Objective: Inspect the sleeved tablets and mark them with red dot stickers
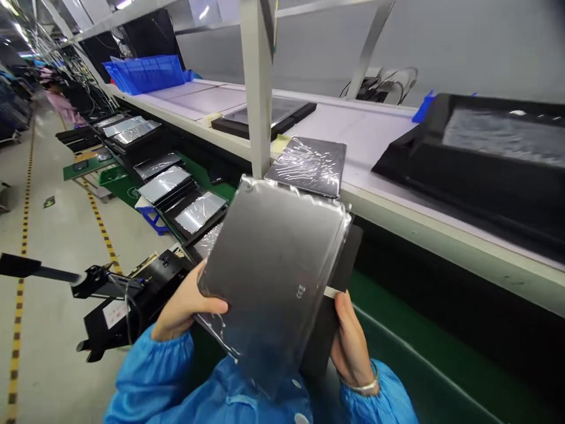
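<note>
A dark grey tablet [269, 265], wrapped in clear film, is held up in front of me, its back facing me with small printed marks. My left hand [188, 303] grips its left edge, thumb lying over the back. At the other side my right hand [353, 338] has its thumb and fingers closed on a small white strip [331, 292] at the tablet's edge. A flat black panel [339, 282] lies behind the tablet beside that hand; whether my hidden fingers also touch it I cannot tell. Another film-covered tablet [311, 166] rests on the shelf edge just beyond.
Stacks of film-covered tablets [200, 212] lie on the green bench to the left. On the white shelf [375, 135] are a black foam tray [477, 176] and a blue bin [145, 73]. A white post [256, 88] rises ahead; a black stand [115, 318] is at left.
</note>
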`<state>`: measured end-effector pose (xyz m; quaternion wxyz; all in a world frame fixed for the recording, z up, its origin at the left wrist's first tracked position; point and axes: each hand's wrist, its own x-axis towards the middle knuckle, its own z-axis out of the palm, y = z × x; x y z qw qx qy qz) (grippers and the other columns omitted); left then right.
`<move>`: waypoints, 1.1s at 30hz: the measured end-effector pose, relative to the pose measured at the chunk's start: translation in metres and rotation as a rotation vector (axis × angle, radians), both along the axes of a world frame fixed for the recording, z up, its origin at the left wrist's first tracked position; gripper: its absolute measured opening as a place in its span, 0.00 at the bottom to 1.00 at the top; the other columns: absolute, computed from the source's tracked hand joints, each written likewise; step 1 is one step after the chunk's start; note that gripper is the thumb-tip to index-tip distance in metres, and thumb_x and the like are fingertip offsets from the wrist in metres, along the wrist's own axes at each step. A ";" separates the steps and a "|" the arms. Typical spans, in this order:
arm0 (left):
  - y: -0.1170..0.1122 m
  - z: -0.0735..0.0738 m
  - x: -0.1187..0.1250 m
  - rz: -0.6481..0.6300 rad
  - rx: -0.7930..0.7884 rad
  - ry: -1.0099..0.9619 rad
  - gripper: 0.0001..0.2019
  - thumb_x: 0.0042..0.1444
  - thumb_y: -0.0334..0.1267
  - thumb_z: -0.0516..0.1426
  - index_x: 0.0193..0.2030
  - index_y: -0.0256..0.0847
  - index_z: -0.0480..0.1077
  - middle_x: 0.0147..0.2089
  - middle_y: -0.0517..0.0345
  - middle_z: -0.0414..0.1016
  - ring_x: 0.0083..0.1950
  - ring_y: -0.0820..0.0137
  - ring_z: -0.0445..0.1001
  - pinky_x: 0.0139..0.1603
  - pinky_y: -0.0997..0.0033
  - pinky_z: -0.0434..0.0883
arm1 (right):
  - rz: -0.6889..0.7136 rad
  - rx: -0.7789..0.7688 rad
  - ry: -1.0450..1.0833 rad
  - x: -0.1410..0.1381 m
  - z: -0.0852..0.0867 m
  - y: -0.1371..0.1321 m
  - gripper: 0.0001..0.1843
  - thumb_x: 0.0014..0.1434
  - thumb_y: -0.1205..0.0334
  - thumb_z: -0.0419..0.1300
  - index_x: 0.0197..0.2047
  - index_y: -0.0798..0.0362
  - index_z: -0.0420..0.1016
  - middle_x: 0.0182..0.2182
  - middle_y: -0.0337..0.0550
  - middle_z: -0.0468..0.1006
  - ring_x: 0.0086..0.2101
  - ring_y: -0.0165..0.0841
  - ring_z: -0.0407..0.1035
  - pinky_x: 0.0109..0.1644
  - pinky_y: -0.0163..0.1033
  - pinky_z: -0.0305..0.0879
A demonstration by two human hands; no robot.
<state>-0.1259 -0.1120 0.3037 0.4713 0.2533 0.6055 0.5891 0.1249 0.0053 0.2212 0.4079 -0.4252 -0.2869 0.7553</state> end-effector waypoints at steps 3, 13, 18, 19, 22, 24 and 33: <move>-0.023 -0.039 0.006 0.063 -0.115 0.030 0.43 0.29 0.37 0.78 0.58 0.40 0.75 0.53 0.48 0.82 0.53 0.51 0.80 0.52 0.61 0.78 | 0.088 -0.111 0.038 -0.034 -0.022 -0.010 0.44 0.49 0.27 0.69 0.63 0.42 0.75 0.60 0.42 0.78 0.62 0.48 0.70 0.67 0.54 0.69; -0.040 -0.103 -0.019 0.042 -0.260 0.076 0.34 0.36 0.40 0.77 0.52 0.41 0.73 0.50 0.55 0.80 0.51 0.60 0.77 0.53 0.65 0.73 | 0.018 -0.108 -0.062 -0.091 -0.116 -0.040 0.35 0.44 0.34 0.73 0.51 0.44 0.78 0.53 0.40 0.82 0.56 0.43 0.73 0.61 0.48 0.70; -0.039 -0.105 -0.070 0.136 -0.305 0.175 0.26 0.36 0.39 0.76 0.33 0.41 0.64 0.31 0.66 0.71 0.35 0.71 0.72 0.35 0.75 0.70 | -0.066 -0.135 -0.144 -0.097 -0.145 -0.019 0.31 0.44 0.39 0.74 0.45 0.47 0.73 0.40 0.36 0.82 0.43 0.39 0.76 0.51 0.45 0.73; -0.038 -0.105 -0.088 0.146 -0.329 0.159 0.26 0.36 0.39 0.76 0.35 0.41 0.64 0.32 0.65 0.72 0.34 0.71 0.73 0.35 0.74 0.71 | -0.092 -0.145 -0.159 -0.098 -0.150 -0.015 0.32 0.44 0.38 0.74 0.45 0.47 0.71 0.39 0.36 0.82 0.42 0.39 0.76 0.51 0.45 0.73; -0.025 -0.106 -0.151 0.143 -0.378 0.114 0.34 0.35 0.44 0.76 0.49 0.40 0.69 0.41 0.57 0.79 0.37 0.66 0.78 0.38 0.68 0.76 | -0.147 -0.148 -0.179 -0.105 -0.162 -0.007 0.32 0.46 0.36 0.71 0.46 0.48 0.69 0.41 0.37 0.81 0.43 0.39 0.76 0.52 0.46 0.73; -0.004 -0.107 -0.191 0.138 -0.378 0.138 0.37 0.38 0.50 0.74 0.55 0.39 0.69 0.46 0.52 0.81 0.39 0.65 0.79 0.41 0.68 0.77 | -0.162 -0.123 -0.189 -0.115 -0.167 -0.007 0.32 0.48 0.36 0.70 0.47 0.48 0.69 0.42 0.37 0.80 0.46 0.39 0.76 0.55 0.47 0.72; 0.084 -0.166 -0.248 0.008 -0.621 0.420 0.17 0.63 0.49 0.63 0.47 0.34 0.76 0.42 0.53 0.81 0.43 0.64 0.80 0.49 0.57 0.78 | -0.152 -0.040 -0.272 -0.150 -0.195 -0.018 0.33 0.58 0.32 0.61 0.54 0.50 0.71 0.54 0.47 0.80 0.57 0.41 0.72 0.63 0.51 0.66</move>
